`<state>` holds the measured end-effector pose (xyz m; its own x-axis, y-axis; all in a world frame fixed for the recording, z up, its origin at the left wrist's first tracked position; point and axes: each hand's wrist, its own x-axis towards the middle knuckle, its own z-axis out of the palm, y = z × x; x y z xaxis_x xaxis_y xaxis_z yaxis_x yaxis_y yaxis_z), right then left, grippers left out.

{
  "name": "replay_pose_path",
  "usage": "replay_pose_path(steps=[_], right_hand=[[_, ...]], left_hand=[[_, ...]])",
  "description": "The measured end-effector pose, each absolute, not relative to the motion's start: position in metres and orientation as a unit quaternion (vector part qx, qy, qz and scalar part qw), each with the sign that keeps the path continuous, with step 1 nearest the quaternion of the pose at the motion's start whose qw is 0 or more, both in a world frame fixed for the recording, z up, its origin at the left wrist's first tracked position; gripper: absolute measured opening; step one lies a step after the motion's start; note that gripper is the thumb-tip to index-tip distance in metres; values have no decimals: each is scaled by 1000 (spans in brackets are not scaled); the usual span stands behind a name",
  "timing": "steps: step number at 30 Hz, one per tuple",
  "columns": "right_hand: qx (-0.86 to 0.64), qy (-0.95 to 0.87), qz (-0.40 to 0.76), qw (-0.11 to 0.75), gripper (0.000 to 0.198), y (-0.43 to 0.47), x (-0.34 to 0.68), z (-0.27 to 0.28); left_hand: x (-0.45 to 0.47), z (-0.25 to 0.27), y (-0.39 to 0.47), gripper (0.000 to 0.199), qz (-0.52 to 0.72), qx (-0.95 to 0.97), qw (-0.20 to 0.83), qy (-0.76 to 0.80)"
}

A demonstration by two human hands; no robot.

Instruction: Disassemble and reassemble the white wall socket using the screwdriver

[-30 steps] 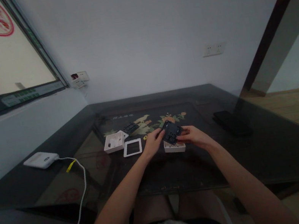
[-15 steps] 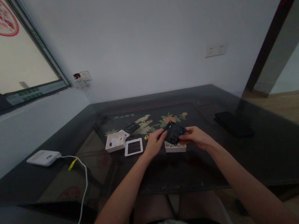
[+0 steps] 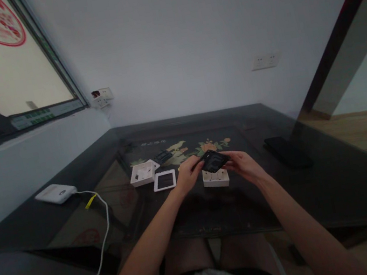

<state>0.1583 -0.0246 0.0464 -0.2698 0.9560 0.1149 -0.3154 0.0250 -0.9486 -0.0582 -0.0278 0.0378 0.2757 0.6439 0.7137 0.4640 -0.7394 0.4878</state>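
Note:
Between both hands, a black square plastic plate (image 3: 213,161) is held up and tilted. My left hand (image 3: 189,172) grips its left corner with thumb and fingers, and my right hand (image 3: 244,163) pinches the right corner. Just below the plate sits an open white square box (image 3: 215,179) on the table, partly covered by the plate. To the left of my left hand lies a white square frame (image 3: 164,180). Beside it is a second white box (image 3: 142,173), open side up, and behind that a black plastic part (image 3: 162,156).
The dark table (image 3: 198,220) has a glossy top with a flower-and-bird picture. At its left a white device (image 3: 56,193) trails a white cable (image 3: 106,212) over the front edge. A flat black object (image 3: 287,152) rests on the right. The wall (image 3: 177,62) rises behind.
The black plate has been tipped, so its face appears flatter and more of the white box beneath shows. My right fingers have shifted up to the plate's corner.

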Motion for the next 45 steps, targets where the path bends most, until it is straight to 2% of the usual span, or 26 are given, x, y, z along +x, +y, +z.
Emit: replay_pose_path(steps=[9,15,19,26,34,40,43,45], right_hand=[[-383,-465,528,598,47,-21,153,42],[-394,-490,518,579,45,-23,144,42],[-404,-514,509,560,43,-25,140,41],[-417,-519,503,552,44,-25,141,39],[-419,-532,515,525,37,-26,134,41],[-389,-595,511,484,29,-15,115,50],[-374,-664,478,438,24,0,94,53],[-378,-710,442,397,17,13,74,54]], left_hand=[[-118,56,-13,28,415,785,-52,457],[-198,37,-36,29,249,804,-232,489],[-225,15,-56,30,166,823,-277,467],[-233,1,-65,32,118,846,-261,449],[-228,8,-80,39,118,845,-170,493],[-220,28,-80,34,245,813,-43,526],[-217,44,-64,34,313,780,8,542],[-211,56,-46,34,316,758,29,570]])
